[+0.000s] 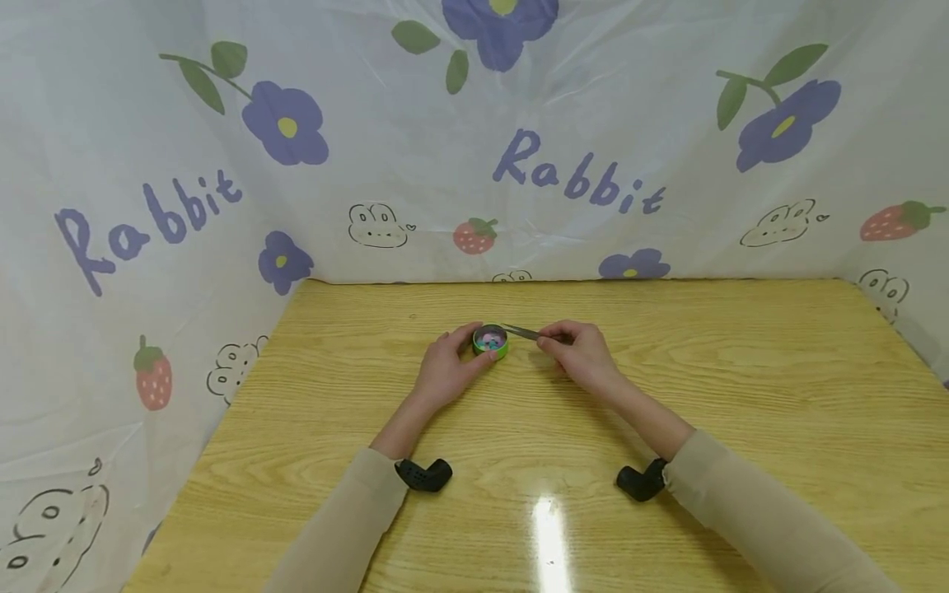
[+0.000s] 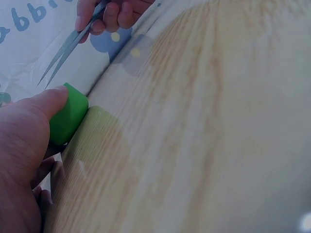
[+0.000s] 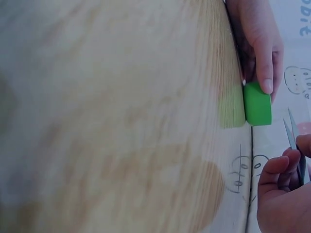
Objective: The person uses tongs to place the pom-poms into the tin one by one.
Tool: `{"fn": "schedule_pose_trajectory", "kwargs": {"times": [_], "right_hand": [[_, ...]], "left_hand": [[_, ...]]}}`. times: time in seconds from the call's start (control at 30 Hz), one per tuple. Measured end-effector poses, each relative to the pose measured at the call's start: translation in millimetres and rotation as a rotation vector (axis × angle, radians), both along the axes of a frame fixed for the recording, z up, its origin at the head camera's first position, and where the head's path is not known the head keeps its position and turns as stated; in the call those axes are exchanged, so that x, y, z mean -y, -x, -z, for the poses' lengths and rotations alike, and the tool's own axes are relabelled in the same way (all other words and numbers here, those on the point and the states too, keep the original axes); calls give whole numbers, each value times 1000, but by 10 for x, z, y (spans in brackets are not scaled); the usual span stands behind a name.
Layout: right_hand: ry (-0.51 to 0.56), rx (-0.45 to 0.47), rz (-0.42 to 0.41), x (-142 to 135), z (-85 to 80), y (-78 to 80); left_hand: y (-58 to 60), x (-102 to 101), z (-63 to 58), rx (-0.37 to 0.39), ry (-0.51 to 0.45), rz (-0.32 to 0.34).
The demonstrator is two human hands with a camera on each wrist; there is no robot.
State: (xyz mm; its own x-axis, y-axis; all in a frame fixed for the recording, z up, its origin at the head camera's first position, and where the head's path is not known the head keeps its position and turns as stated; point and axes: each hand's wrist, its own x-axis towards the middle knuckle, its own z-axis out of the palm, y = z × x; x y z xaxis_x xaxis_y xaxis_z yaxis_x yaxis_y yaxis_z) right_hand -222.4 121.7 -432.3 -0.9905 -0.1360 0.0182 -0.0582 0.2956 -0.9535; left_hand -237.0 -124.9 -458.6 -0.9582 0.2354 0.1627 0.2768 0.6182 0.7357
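A small round green container (image 1: 491,352) stands upright on the wooden table, with pink, blue and white bits inside; what they are is too small to tell. My left hand (image 1: 447,367) holds it from the left side, thumb at the near wall and fingers behind. In my right hand (image 1: 583,356) I pinch a pair of grey metal tweezers (image 2: 64,52). Their two tips are slightly apart and point left, just above the container's right rim. Nothing shows between the tips in the left wrist view. The right wrist view shows the green wall (image 3: 258,108) under the left thumb.
The wood-grain table (image 1: 519,428) reaches back to a white cloth (image 1: 415,165) printed with flowers, rabbits and strawberries. A black wrist device (image 1: 425,475) sits at the left cuff, another black device (image 1: 641,480) at the right. Light glares off the table's near part.
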Motion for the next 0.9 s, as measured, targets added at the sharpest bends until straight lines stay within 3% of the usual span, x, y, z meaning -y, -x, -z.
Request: {"fn": "schedule_pose_trajectory", "kwargs": {"times": [0.4, 0.9], "right_hand": [[-46, -39, 18, -94, -15, 2], [-182, -64, 53, -672, 3, -66]], "left_hand": [[14, 6, 30, 0, 4, 0], [2, -3, -5, 5, 10, 6]]}}
